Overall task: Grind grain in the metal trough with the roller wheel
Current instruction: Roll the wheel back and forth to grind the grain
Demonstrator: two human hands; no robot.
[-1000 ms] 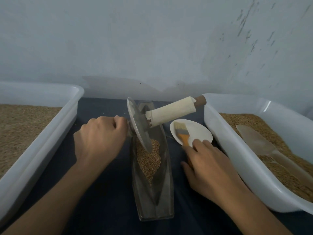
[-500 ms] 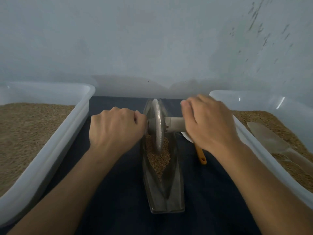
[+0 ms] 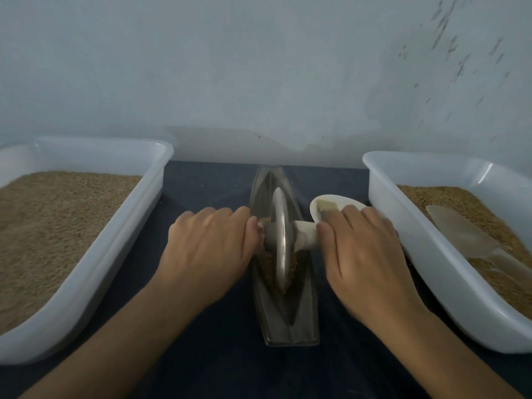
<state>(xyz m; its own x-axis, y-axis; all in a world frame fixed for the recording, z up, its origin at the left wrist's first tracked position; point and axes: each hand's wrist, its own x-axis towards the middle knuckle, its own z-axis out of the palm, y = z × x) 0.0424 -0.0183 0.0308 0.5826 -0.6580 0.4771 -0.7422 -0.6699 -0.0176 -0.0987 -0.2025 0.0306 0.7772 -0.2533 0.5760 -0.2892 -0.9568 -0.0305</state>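
Note:
A boat-shaped metal trough (image 3: 288, 321) lies lengthwise on the dark cloth between my arms. Brown grain (image 3: 266, 263) fills its middle. The roller wheel (image 3: 280, 240), a thin metal disc, stands upright in the grain. Its axle handle (image 3: 305, 234) sticks out on both sides, wrapped in pale material on the right. My left hand (image 3: 210, 249) grips the left end of the handle, which it hides. My right hand (image 3: 365, 251) lies over the right end with its fingers curled on it.
A white tub (image 3: 129, 226) of grain stands at the left. Another white tub (image 3: 417, 240) at the right holds grain and a pale scoop (image 3: 466, 234). A small white dish (image 3: 331, 203) with a brush sits behind my right hand. A wall rises close behind.
The wheel went from tilted to upright in the trough. My right hand left the brush handle and took the right end of the axle. The wheel has rolled toward me.

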